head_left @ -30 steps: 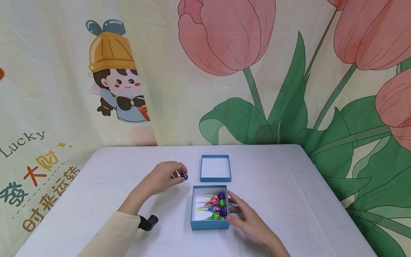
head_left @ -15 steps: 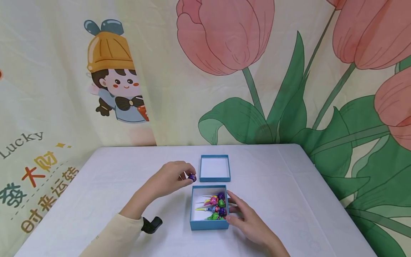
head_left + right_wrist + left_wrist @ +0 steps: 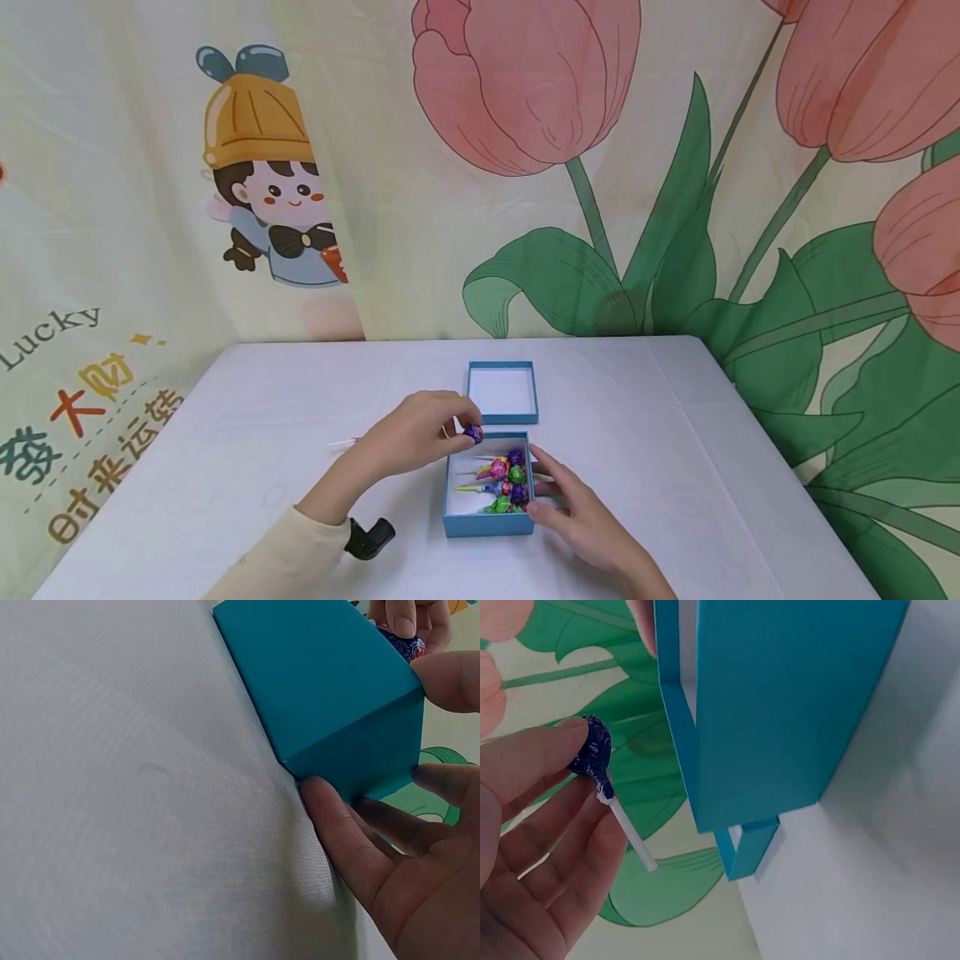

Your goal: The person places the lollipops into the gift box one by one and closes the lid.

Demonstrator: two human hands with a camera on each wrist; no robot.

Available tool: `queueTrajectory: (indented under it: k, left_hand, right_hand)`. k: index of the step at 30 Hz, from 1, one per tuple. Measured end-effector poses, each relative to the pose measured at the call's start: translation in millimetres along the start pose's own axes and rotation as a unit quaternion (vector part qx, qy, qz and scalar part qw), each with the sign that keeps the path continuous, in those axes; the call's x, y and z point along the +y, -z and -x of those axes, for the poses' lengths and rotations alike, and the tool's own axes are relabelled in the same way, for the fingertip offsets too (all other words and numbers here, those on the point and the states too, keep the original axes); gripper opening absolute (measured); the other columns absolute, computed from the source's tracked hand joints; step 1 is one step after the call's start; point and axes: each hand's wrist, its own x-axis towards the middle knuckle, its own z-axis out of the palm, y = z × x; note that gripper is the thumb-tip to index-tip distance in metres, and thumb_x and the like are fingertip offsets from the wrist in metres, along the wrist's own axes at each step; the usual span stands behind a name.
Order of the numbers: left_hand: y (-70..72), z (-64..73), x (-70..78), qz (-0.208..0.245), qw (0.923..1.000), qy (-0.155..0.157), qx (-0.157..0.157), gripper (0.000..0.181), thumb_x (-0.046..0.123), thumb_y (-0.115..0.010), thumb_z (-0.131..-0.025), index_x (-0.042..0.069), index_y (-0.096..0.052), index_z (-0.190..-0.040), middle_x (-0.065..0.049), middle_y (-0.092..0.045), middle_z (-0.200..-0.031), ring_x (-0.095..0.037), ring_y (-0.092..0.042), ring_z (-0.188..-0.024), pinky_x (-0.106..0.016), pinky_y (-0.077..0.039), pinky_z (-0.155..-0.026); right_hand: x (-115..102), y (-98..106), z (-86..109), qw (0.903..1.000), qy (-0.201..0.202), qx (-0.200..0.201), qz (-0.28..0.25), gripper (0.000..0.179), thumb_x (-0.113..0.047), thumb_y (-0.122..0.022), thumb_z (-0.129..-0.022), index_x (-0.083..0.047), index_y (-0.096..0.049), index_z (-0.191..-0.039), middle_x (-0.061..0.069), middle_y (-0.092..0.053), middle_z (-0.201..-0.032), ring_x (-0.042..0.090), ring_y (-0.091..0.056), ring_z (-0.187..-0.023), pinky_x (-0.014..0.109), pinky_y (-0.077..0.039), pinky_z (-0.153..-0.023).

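Observation:
My left hand pinches a purple-wrapped lollipop between thumb and fingers, its white stick pointing away from the palm. In the head view this candy hangs just above the far left corner of a blue open box. Inside the box lie several lollipops in purple, pink and green wrappers, heads toward the right wall. My right hand rests against the box's right wall; the right wrist view shows its fingertips on that wall and the thumb at the top edge.
A blue-rimmed lid with a white inside lies behind the box. Left of my left wrist, a thin white stick shows on the white tablecloth, its other end hidden. A black device sits at the left wrist. A printed curtain hangs behind the table.
My left hand has carried the lollipop rightward and nearer, from beside the lid to over the box's far left corner. A white stick has come into sight behind the wrist. The right hand has stayed still.

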Motion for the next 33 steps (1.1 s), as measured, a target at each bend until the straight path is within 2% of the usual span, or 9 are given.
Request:
queueTrajectory:
  k: [11, 22, 27, 33]
  left_hand:
    - [-19.9, -4.2, 7.5, 0.037, 0.9989, -0.013, -0.026, 0.016, 0.018, -0.081, -0.096, 0.019, -0.075, -0.112, 0.012, -0.07, -0.095, -0.003, -0.061, -0.081, -0.021, -0.057, -0.073]
    - [-28.3, -8.3, 14.7, 0.068, 0.9964, -0.036, -0.037, 0.018, 0.018, -0.082, -0.095, 0.015, -0.075, -0.112, 0.01, -0.073, -0.097, -0.001, -0.064, -0.081, -0.022, -0.058, -0.075]
    - [-33.3, -6.2, 13.0, 0.076, 0.9956, -0.026, -0.049, 0.017, 0.018, -0.081, -0.097, 0.014, -0.075, -0.112, 0.009, -0.073, -0.099, -0.001, -0.064, -0.082, -0.023, -0.059, -0.076]
    - [-41.2, -4.0, 8.5, 0.077, 0.9952, -0.029, -0.054, 0.016, 0.016, -0.081, -0.096, 0.014, -0.076, -0.111, 0.008, -0.074, -0.102, -0.001, -0.064, -0.083, -0.021, -0.058, -0.077]
  right_hand:
    - [1, 0, -0.6, 1.0, 0.003, -0.005, -0.002, 0.079, -0.035, -0.07, -0.101, -0.027, -0.029, -0.169, 0.019, -0.042, -0.164, 0.038, -0.057, -0.137, 0.061, -0.051, -0.108]
    - [3, 3, -0.9, 0.9997, 0.021, -0.013, -0.004, 0.078, -0.032, -0.068, -0.103, -0.024, -0.028, -0.169, 0.02, -0.042, -0.164, 0.038, -0.057, -0.138, 0.061, -0.05, -0.109]
    - [4, 3, -1.3, 0.9996, 0.024, -0.015, -0.004, 0.077, -0.033, -0.067, -0.104, -0.024, -0.027, -0.169, 0.02, -0.042, -0.164, 0.038, -0.057, -0.138, 0.061, -0.05, -0.109]
    - [4, 2, -1.2, 0.9997, 0.02, -0.014, -0.005, 0.077, -0.034, -0.067, -0.104, -0.025, -0.028, -0.169, 0.02, -0.043, -0.163, 0.037, -0.057, -0.137, 0.06, -0.052, -0.107]
